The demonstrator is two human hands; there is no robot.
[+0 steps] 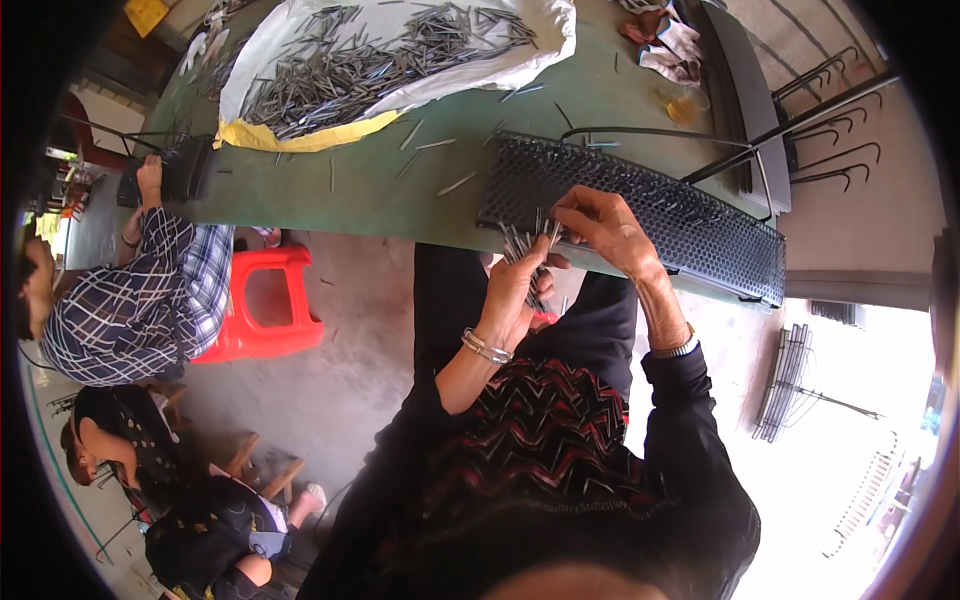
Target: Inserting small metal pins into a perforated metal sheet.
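Several thin rods [514, 243] are in the closed grip of the left hand [517, 285], toward twelve o'clock; the right hand [610, 232] is at its two o'clock, its grip I cannot tell.

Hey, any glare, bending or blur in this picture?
Head view: glare washes out the ground at lower right; head view: dark fisheye corners, and the near edge of the table bows gently; head view: the rounded shape at the bottom edge looks out of focus, while the rods in the left hand look fairly distinct.
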